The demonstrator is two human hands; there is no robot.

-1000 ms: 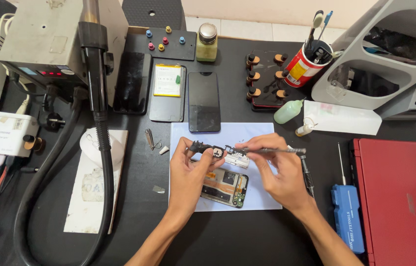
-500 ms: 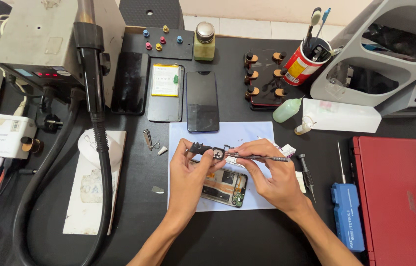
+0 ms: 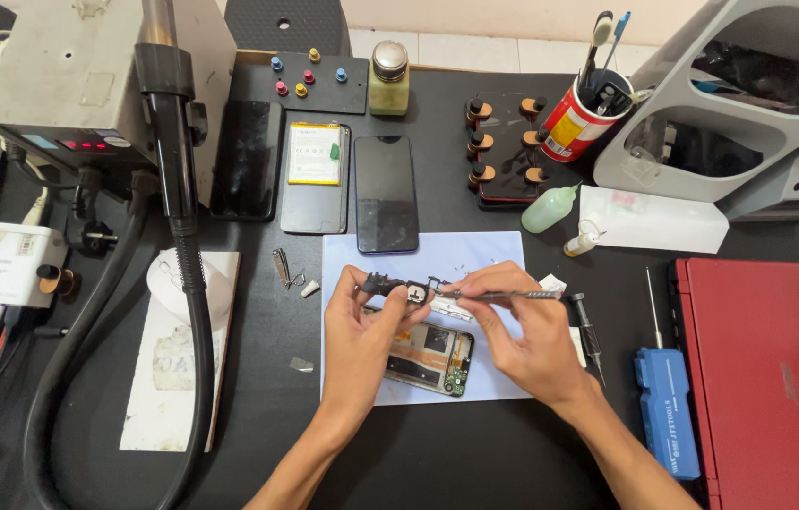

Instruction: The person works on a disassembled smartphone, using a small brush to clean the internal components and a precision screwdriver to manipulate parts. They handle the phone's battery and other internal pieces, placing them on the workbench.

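Item: small black phone part (image 3: pixel 397 289), a thin plate or frame piece with a narrow arm running out to its left. It was held above the pale blue work mat (image 3: pixel 489 253) on the black bench (image 3: pixel 257 425), just over the opened phone body (image 3: pixel 428 357) that lay on the mat.

Hands: the left hand (image 3: pixel 360 338) pinched the part between thumb and fingertips at its edges. The right hand (image 3: pixel 524 332) was closed in a pen grip around a slim metal-handled tool (image 3: pixel 503 296), whose tip met the part near its middle.

Handling, as judged: the part looked very light, stiff but thin, and likely to bend or crack under a hard pinch; smooth enough to slip. Best held by the outer edges, as the left hand did, clear of any contacts or ribbon. The phone body, with its board bare, looked equally delicate and suited to a hold by the frame only.

Nearby: an intact dark phone (image 3: pixel 385 194) touching the mat's top edge; a back cover with a yellow battery (image 3: pixel 314 175); a screwdriver (image 3: pixel 588 326) just beside the right hand; a blue tool case (image 3: pixel 669 411); a red case (image 3: pixel 777 378).

Not made out: the tool's tip and the exact point of contact, covered by fingers; whether the tool was a driver or tweezers; any screws on the mat, too small to tell; the lower part of the phone body, partly behind the hands.
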